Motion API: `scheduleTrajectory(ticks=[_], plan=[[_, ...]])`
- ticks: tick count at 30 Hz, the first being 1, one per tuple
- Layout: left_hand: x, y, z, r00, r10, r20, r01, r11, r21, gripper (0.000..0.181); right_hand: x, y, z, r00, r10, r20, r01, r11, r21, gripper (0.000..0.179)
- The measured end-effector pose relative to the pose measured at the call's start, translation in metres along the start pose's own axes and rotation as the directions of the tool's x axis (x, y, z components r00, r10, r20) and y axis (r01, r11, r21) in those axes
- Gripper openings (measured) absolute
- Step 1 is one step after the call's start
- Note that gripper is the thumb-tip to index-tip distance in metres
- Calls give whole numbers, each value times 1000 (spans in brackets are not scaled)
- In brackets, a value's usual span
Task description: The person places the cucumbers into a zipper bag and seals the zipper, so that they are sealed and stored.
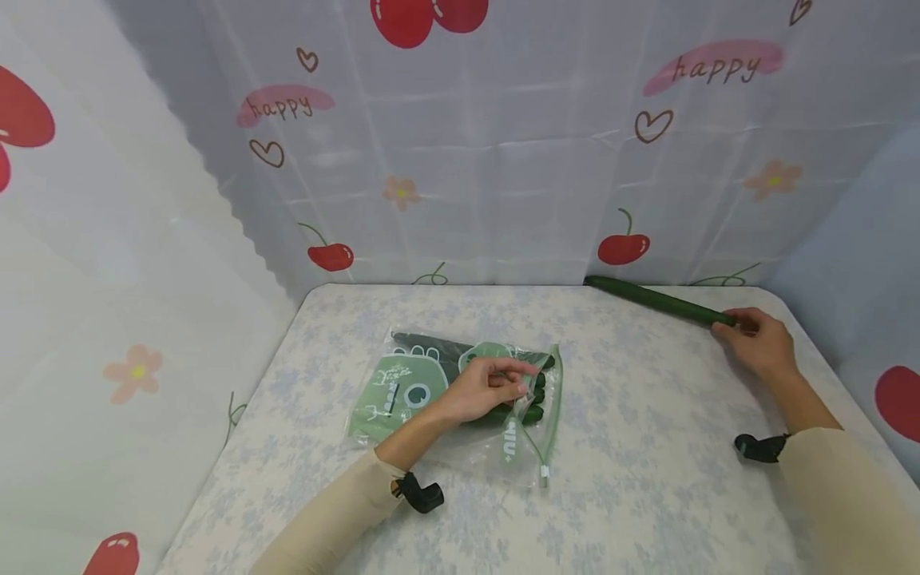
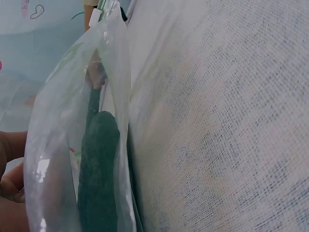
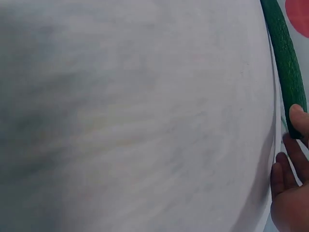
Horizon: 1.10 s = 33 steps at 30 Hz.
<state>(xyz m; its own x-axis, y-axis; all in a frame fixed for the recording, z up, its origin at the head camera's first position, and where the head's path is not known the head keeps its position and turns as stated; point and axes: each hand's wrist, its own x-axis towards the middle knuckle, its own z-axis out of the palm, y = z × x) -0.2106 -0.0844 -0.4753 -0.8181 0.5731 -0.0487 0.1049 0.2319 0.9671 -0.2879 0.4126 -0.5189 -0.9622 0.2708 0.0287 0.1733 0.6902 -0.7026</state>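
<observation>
A clear zip bag point(image 1: 460, 459) with green cartoon prints lies on the table, its slider end facing right. Several cucumbers point(image 1: 535, 414) are inside it, their ends near the bag's mouth. My left hand point(image 1: 477, 391) pinches the upper layer of the bag at the mouth, lifting it. In the left wrist view the film of the bag point(image 2: 53, 125) rises beside a cucumber point(image 2: 99, 169). Off to the right, my right hand point(image 1: 763, 343) grips one end of a long cucumber point(image 1: 657, 300), which points away to the back left. The right wrist view has this cucumber point(image 3: 287, 58) between thumb and fingers.
The table point(image 1: 632, 479) wears a pale cloth with a blue floral pattern. Behind it hangs a white curtain point(image 1: 503, 200) printed with cherries, hearts and flowers, close to the back edge. Black wrist devices point(image 1: 420, 493) sit on both sleeves.
</observation>
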Motion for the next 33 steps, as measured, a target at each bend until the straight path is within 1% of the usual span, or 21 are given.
scheduleTrajectory(ticks=[3,5,7,9,12,13,15,17,19,20,22,25,26,28,29,30,33], plan=[[0,2,0,1000,6,-1,-6,1000,7,36,-11,2,-2,999,-39,4,39,999,38,64],[0,3,0,1000,8,-1,-8,1000,9,36,-16,2,-2,998,-65,-10,66,993,99,54],[0,4,0,1000,2,-1,-2,1000,12,37,-22,-2,-1,998,-63,-12,64,983,174,43],[0,4,0,1000,-1,0,1,1000,8,37,-28,-7,-1,998,-60,-1,58,964,259,37],[0,4,0,1000,-5,0,5,1000,5,37,-40,-18,-2,999,-47,18,37,932,360,37],[0,4,0,1000,-5,1,5,1000,4,37,-43,-22,-3,999,-43,26,28,906,423,36],[0,3,0,1000,-5,5,5,1000,1,37,-49,-28,-3,999,-30,20,14,824,566,30],[0,3,0,1000,-1,5,1,1000,1,37,-54,-33,-4,1000,-14,4,7,710,704,24],[0,2,0,1000,4,2,-4,1000,1,37,-57,-37,-6,1000,14,3,-11,572,820,19],[0,2,0,1000,5,1,-5,1000,2,37,-59,-38,-7,999,33,1,-18,526,850,17],[0,2,0,1000,8,0,-8,1000,4,37,-63,-39,-10,998,67,17,-45,455,889,12],[0,3,0,1000,10,7,-10,1000,7,38,-70,-34,-15,991,105,86,-118,357,927,3],[0,3,0,1000,10,9,-10,1000,9,37,-72,-32,-17,989,106,106,-135,330,934,2],[0,3,0,1000,12,11,-12,1000,11,37,-76,-26,-20,984,97,147,-169,288,943,6],[-1,3,0,1000,12,13,-12,1000,13,37,-78,-23,-21,983,85,163,-180,271,946,8],[-1,3,0,1000,12,13,-12,1000,13,37,-80,-20,-22,982,69,178,-190,247,950,10],[-2,4,0,1000,15,14,-15,1000,14,37,-86,-13,-25,982,21,187,-187,194,963,17]])
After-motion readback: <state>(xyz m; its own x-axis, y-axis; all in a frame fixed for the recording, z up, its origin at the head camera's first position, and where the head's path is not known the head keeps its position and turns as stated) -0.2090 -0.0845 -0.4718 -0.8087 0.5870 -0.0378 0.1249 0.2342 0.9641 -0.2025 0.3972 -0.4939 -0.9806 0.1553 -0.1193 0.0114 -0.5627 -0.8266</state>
